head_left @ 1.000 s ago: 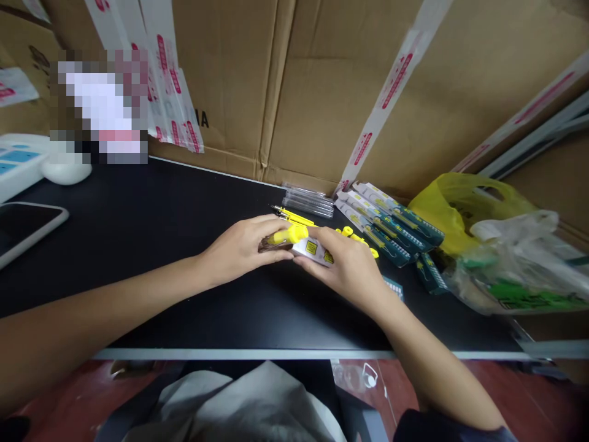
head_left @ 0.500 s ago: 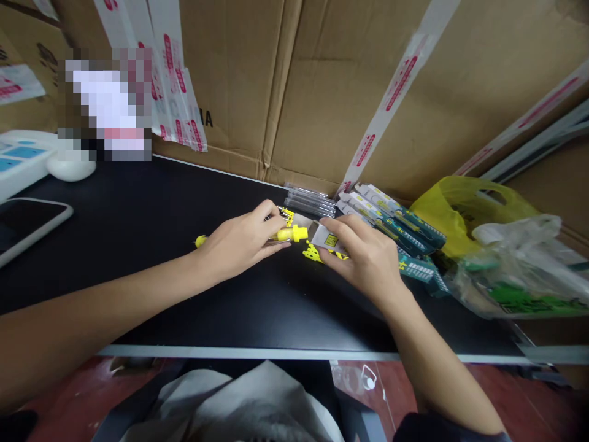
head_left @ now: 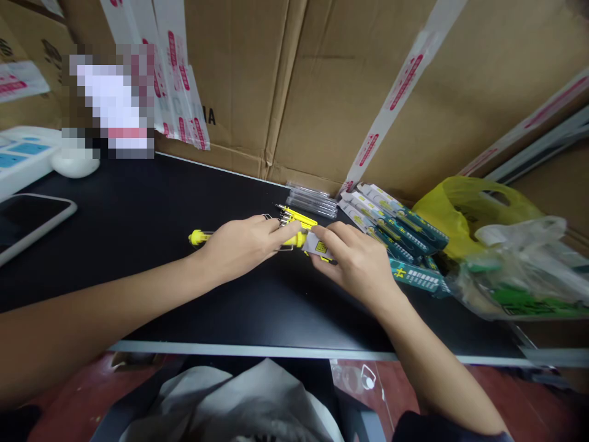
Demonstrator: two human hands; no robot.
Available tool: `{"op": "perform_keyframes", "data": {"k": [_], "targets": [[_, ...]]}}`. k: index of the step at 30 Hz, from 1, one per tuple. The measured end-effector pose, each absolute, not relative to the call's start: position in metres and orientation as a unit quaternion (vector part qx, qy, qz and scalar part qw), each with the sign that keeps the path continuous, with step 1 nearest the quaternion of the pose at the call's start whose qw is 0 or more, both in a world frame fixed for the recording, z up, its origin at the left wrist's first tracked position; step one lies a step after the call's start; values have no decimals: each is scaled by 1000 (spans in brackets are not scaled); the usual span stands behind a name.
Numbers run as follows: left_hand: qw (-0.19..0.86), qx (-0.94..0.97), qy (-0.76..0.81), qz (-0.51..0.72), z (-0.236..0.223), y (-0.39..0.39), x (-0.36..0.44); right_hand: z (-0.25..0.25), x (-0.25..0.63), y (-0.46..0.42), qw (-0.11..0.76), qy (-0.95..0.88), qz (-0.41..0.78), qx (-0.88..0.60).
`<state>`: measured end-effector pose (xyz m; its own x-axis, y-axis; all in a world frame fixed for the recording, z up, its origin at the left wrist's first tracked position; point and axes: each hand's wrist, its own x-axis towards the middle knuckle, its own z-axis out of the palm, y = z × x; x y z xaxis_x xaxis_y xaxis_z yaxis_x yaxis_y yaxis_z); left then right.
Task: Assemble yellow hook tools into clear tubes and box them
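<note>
Left fingers (head_left: pixel 289 232) grasp yellow-ended tool (head_left: pixel 198 237) (likely light, stiff; best held mid-length); right fingers (head_left: pixel 343 236) clasp carton (head_left: pixel 318 246), probably crushable.

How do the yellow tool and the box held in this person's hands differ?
The tool is in the left hand; the box is in the right hand. The tool has rounded yellow ends, while the box is flat-sided. The tool's ends look plain, whereas the box's white end bears a printed yellow square. Both are partly hidden by the hands, and they meet end to end.
</note>
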<state>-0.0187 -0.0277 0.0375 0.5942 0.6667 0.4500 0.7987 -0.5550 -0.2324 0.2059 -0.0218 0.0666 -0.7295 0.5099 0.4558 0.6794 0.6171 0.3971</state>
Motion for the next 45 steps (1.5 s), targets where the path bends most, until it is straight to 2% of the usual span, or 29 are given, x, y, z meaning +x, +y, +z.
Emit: {"op": "perform_keyframes", "data": {"k": [14,22,32,45], "targets": [[110,-885,-433,-126,33,-23,-18,69,205,-27,116,-908,-283,-286],[176,-881,-432,-85,36,-32,-14,63,201,-29,101,-911,-272,-294],[170,-884,-425,-92,34,-39,-8,58,195,-32,117,-921,-255,-272],[-2,-913,-385,-137,30,-36,-10,44,187,-30,25,-938,-224,-262]]}}
